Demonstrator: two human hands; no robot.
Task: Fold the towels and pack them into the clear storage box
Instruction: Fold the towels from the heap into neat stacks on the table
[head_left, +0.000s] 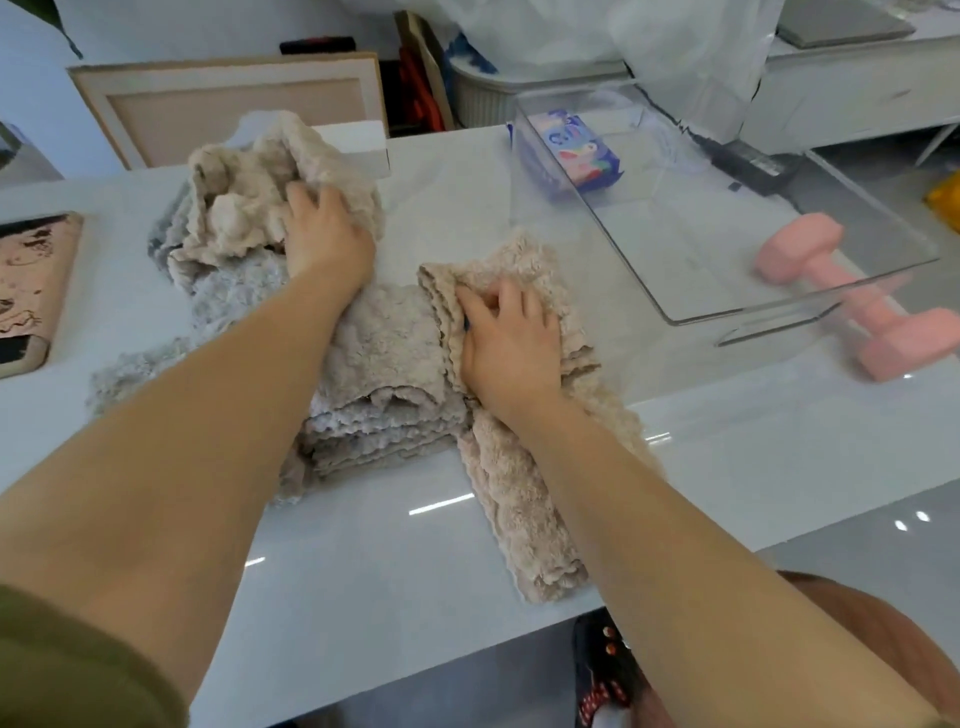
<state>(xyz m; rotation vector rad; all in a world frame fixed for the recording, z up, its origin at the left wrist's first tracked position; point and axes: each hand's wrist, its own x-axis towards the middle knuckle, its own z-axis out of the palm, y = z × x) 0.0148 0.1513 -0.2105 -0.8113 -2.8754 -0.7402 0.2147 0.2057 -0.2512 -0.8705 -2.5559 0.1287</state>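
Observation:
A heap of crumpled beige towels (244, 192) lies at the back left of the white table (727, 467). My left hand (324, 234) grips its right side. In front sits a stack of folded beige and grey towels (384, 395). A long beige towel (519, 499) runs from the table's front edge up to its folded-over far end, where my right hand (511, 343) presses on it with fingers curled into the cloth. The clear storage box (675, 218) stands at the back right, holding no towel that I can see.
A blue and pink packet (576, 156) shows through the box's far wall. A pink dumbbell (857, 301) lies right of the box. A patterned flat case (26, 291) is at the left edge. A framed board (228, 104) leans behind the table.

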